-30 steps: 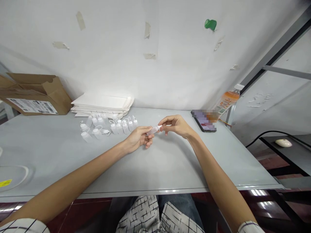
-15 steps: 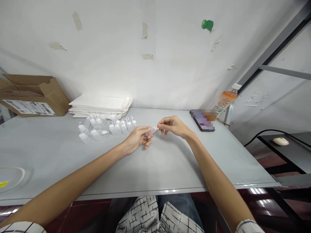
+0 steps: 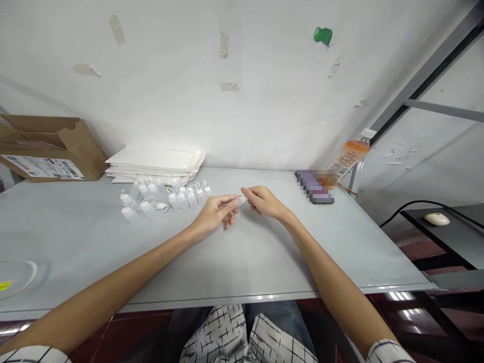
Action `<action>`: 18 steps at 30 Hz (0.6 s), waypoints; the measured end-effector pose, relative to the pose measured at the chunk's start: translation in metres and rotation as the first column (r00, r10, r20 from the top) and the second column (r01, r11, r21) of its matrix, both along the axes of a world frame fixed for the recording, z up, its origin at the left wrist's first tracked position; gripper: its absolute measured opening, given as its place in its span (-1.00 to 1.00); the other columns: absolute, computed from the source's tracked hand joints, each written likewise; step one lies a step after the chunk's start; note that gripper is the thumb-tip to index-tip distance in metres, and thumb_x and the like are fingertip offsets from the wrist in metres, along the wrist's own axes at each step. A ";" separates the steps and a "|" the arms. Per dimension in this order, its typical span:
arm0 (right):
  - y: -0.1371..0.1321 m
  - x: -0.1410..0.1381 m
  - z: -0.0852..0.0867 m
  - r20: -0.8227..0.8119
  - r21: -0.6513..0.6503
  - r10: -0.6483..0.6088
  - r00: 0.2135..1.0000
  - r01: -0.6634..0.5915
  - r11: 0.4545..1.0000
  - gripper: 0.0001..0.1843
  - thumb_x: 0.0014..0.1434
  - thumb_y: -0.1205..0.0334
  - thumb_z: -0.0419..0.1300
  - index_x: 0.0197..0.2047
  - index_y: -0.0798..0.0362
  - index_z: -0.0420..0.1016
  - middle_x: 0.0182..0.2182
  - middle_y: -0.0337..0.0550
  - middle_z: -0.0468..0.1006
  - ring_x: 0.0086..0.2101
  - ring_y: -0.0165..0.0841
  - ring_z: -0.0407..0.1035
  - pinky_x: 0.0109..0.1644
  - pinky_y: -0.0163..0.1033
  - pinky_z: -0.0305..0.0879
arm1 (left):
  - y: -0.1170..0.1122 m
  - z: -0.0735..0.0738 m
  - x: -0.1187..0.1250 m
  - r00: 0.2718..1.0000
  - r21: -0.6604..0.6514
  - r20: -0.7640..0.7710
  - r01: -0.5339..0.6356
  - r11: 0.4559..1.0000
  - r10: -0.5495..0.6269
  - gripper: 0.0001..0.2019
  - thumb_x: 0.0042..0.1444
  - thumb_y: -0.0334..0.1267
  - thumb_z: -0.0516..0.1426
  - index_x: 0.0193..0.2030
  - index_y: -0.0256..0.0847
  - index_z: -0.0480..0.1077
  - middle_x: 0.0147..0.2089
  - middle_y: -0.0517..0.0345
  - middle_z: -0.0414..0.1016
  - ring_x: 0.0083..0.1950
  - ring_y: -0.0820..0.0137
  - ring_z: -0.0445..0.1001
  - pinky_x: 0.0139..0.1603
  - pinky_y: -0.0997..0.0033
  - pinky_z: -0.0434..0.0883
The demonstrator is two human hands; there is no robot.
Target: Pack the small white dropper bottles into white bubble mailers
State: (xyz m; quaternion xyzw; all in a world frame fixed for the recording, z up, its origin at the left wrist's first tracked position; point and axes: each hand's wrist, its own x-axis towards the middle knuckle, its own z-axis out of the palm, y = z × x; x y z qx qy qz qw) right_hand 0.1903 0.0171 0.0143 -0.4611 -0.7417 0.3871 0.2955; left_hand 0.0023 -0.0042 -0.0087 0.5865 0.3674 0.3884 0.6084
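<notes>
Just above the middle of the table, my left hand [image 3: 215, 214] is closed around a small translucent plastic squeeze bottle [image 3: 240, 201], most of it hidden by the fingers. The bottle lies tilted, its top end pointing right. My right hand [image 3: 263, 201] pinches that top end between thumb and forefinger; the cap there is covered by the fingers. Left of my hands stand several similar squeeze bottles [image 3: 182, 200] with looped cap straps. More of them [image 3: 130, 214] are grouped farther left, and a small white piece [image 3: 162, 207] lies among them.
Behind the bottles is a stack of white envelopes [image 3: 151, 160], with an open cardboard box [image 3: 45, 151] to its left. A phone [image 3: 315, 189] and a leaning drink bottle [image 3: 351, 154] are at the back right of the grey table [image 3: 234, 272]. A clear round lid-like item [image 3: 18, 280] lies front left.
My right hand has turned and its fingers have curled in more over the bottle's top end. My left thumb now covers more of the bottle. The view has shifted slightly.
</notes>
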 end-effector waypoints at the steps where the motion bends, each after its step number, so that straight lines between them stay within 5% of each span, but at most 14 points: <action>1: 0.000 0.000 0.000 0.016 0.006 -0.011 1.000 0.010 1.000 -0.39 0.35 -0.18 -0.05 -0.61 0.02 0.06 -0.74 -0.37 0.15 -0.68 -0.53 0.09 -0.52 -0.32 0.07 | 0.000 -0.001 0.000 1.000 -0.006 0.002 0.003 1.000 -0.003 -0.59 0.12 0.03 0.25 -0.12 -0.32 0.49 -0.39 0.18 0.36 -0.51 0.49 0.40 -0.62 0.50 0.37; 11: -0.005 -0.001 0.005 -0.109 0.017 0.029 0.994 -0.027 0.999 -0.59 0.29 -0.11 0.10 -0.43 0.03 0.26 -0.63 -0.34 0.32 -0.63 -0.47 0.24 -0.49 -0.32 0.17 | 0.004 0.001 -0.002 0.998 0.021 -0.014 -0.056 0.998 0.056 -0.54 0.13 0.06 0.23 -0.07 -0.34 0.49 -0.37 0.16 0.36 -0.55 0.49 0.40 -0.63 0.49 0.36; 18: -0.004 -0.002 0.004 -0.053 0.011 -0.027 0.998 0.027 1.000 -0.36 0.24 -0.21 0.12 -0.68 0.04 0.13 -0.77 -0.34 0.19 -0.67 -0.53 0.04 -0.50 -0.31 0.02 | 0.000 -0.005 -0.003 0.981 0.244 -0.186 -0.003 0.970 0.050 -0.56 0.24 0.00 0.11 0.06 -0.33 0.48 -0.36 0.14 0.41 -0.53 0.51 0.35 -0.57 0.50 0.34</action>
